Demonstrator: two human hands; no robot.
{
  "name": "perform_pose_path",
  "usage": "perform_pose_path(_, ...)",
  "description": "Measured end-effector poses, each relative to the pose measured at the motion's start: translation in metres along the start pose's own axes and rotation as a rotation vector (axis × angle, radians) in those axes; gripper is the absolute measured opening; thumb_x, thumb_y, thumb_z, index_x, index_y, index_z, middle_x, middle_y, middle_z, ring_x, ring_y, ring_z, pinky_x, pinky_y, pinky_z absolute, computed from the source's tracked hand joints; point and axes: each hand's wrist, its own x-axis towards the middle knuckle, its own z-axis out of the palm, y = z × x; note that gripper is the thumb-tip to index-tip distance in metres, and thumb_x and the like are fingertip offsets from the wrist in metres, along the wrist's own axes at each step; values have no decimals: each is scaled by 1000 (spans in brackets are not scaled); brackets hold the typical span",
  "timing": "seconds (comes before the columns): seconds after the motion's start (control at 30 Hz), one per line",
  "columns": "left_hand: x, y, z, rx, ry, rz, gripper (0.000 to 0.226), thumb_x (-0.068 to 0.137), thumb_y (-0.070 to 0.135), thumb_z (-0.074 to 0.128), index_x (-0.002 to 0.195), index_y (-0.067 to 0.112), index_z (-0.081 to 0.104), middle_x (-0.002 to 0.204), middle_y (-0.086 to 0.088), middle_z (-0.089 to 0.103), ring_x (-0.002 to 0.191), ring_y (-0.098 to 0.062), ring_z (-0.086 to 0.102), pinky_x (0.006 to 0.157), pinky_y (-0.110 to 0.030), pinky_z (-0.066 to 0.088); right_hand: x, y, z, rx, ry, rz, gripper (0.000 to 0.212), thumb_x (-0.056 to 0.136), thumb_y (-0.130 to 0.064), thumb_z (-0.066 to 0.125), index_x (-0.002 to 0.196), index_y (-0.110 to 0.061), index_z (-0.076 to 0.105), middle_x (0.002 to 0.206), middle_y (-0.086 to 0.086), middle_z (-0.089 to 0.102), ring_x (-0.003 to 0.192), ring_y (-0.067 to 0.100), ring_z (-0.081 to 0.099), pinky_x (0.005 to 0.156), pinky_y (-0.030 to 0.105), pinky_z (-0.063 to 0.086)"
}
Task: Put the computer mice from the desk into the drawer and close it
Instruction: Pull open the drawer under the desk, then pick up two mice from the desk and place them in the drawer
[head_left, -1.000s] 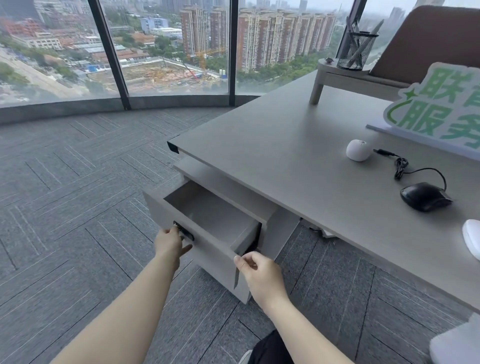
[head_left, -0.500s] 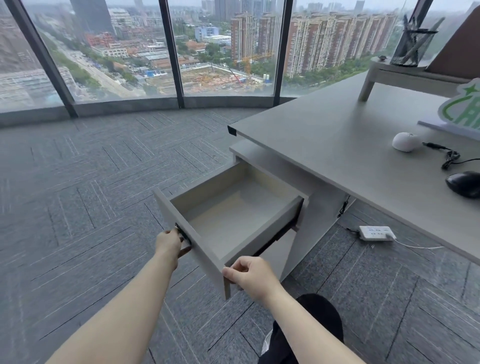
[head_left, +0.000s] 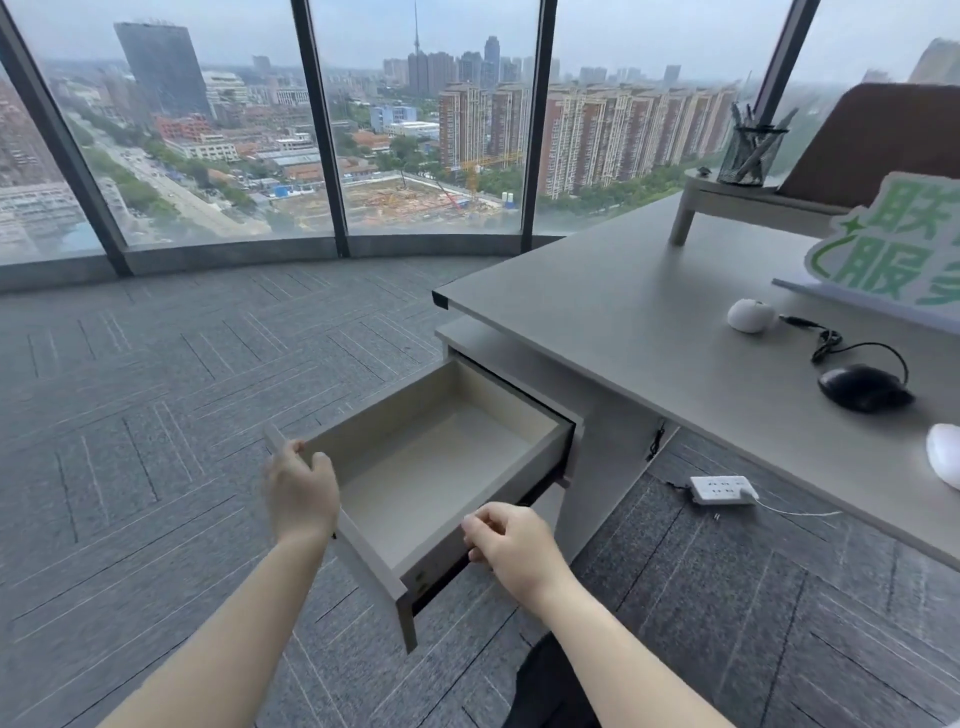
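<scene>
Drawer: my drawer (head_left: 524, 470) stands pulled well out from the cabinet under the desk, its pale inside bare down to the bottom panel
My left hand: my left hand (head_left: 301, 491) sits at the drawer's front panel near its left end, fingers curled over the top edge; it is blurred, so I cannot tell how firmly it grips
My right hand: my right hand (head_left: 511, 545) is loosely curled against the right side wall of the drawer near the front corner, fingertips touching the wall; whether it really grasps the wall I cannot tell
Desk: the grey desk (head_left: 623, 332) runs off to my right, above and behind the drawer
Small white mouse: a round white mouse (head_left: 750, 315) lies on the desk, far from my hands, just in front of the sign
Black mouse: a black mouse (head_left: 862, 387) lies nearer to me on the desk, its cable (head_left: 852, 348) looping back toward the white one
Third mouse: a second white mouse (head_left: 945, 454) shows at the right edge of the view, cut off by the frame
Sign: a white board with green characters (head_left: 893, 244) stands on the desk behind the mice
Pen holder: a black mesh cup of pens (head_left: 750, 156) stands on a low riser at the far end of the desk
Floor: a white power strip (head_left: 722, 489) lies on the grey carpet beneath the desk, right of the drawer
</scene>
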Motion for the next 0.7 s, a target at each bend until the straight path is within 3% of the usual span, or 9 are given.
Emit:
perform_pose_path(0.1, -20, 73, 24, -60, -75, 281, 33, 97, 19, 44, 124, 5, 57, 125, -14, 58, 115, -29, 54, 93, -38, 42, 4, -8, -67, -36, 225, -76, 23, 90, -28, 58, 74, -17, 69, 72, 8, 72, 69, 22, 67, 72, 45, 56)
perform_pose_path(0.23, -66, 163, 94, -114, -332, 495, 26, 95, 17, 49, 117, 10, 63, 115, -8, 62, 104, -24, 61, 93, -35, 47, -3, -10, -169, -114, 583, -126, 14, 91, -24, 57, 89, -25, 71, 69, -7, 69, 68, 10, 63, 66, 30, 52)
perform_pose_path(0.3, -96, 204, 135, -117, -463, 592, 26, 93, 15, 52, 115, 12, 64, 114, -7, 64, 104, -22, 62, 95, -37, 47, -9, 0, -219, -215, 760, -128, 16, 91, -22, 56, 100, -24, 69, 84, -7, 71, 82, 13, 64, 73, 32, 52)
perform_pose_path(0.43, -163, 269, 217, -84, -736, 743, 32, 92, 19, 55, 123, 15, 62, 124, -6, 63, 111, -23, 61, 96, -36, 47, -22, 37, -308, -517, 1068, -15, 33, 84, -15, 63, 116, -15, 65, 119, 12, 64, 110, 35, 52, 94, 44, 42)
perform_pose_path(0.57, -227, 309, 288, 49, -943, 846, 53, 90, 32, 55, 142, 26, 45, 145, -1, 46, 128, -23, 49, 104, -39, 43, -32, 78, -368, -646, 1003, 318, 54, 87, -30, 60, 138, -22, 45, 146, 15, 40, 136, 38, 30, 114, 46, 23)
perform_pose_path(0.63, -250, 320, 316, 135, -985, 872, 62, 87, 36, 55, 146, 30, 38, 152, -2, 39, 135, -27, 42, 108, -42, 40, -33, 95, -381, -643, 967, 390, 59, 86, -37, 60, 140, -23, 41, 147, 19, 36, 134, 42, 31, 112, 48, 28)
perform_pose_path(0.7, -268, 327, 339, 260, -962, 935, 66, 86, 40, 55, 148, 33, 33, 155, -5, 35, 137, -32, 36, 110, -42, 36, -31, 108, -386, -679, 951, 400, 56, 85, -41, 58, 136, -20, 46, 137, 22, 47, 122, 44, 44, 103, 49, 36)
